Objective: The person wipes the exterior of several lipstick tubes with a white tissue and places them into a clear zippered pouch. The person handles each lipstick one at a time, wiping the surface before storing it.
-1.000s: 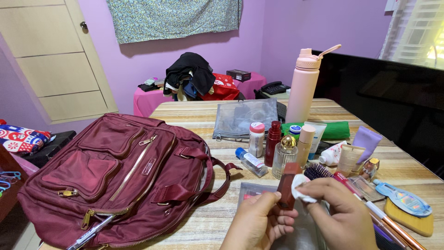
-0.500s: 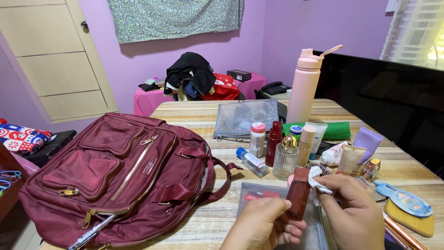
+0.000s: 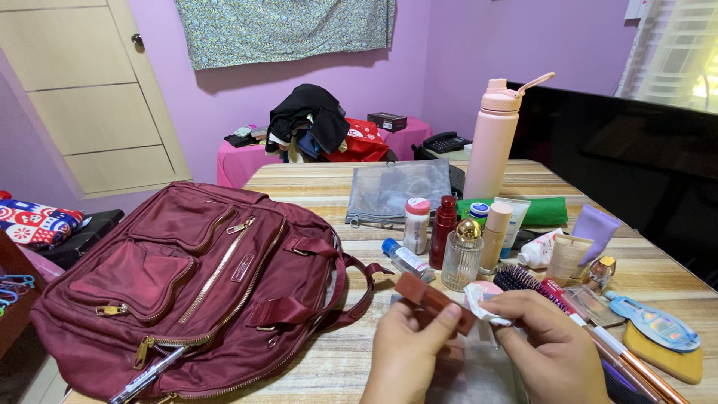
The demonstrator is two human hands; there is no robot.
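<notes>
The left hand is closed around a dark red lipstick tube, thumb laid along its top and the fingers curled beneath, so the tube lies tilted with its squared end up to the left; the right hand is pinched shut on one small white tissue, thumb and forefinger pressing it against the tube's right end, so the two hands meet at the tube over the near edge of the desk; under them lies one clear zip pouch, mostly hidden. At the desk's left side sits one maroon bag with gold zips, and one pen rests against its near corner. Toward the middle of the desk stand, close together, one white bottle with a pink cap, one dark red bottle, one clear glass bottle with a gold ball cap and one beige tube; one small clear bottle with a blue cap lies on its side just beside them. Behind these, one grey mesh pouch lies flat, and one tall pink water bottle stands toward the far edge. On the right side lie one lilac tube, one green cloth, one dark hairbrush just beyond the right hand's fingers, and, near the right edge, one blue-handled tool; smaller items there are too crowded to count.
</notes>
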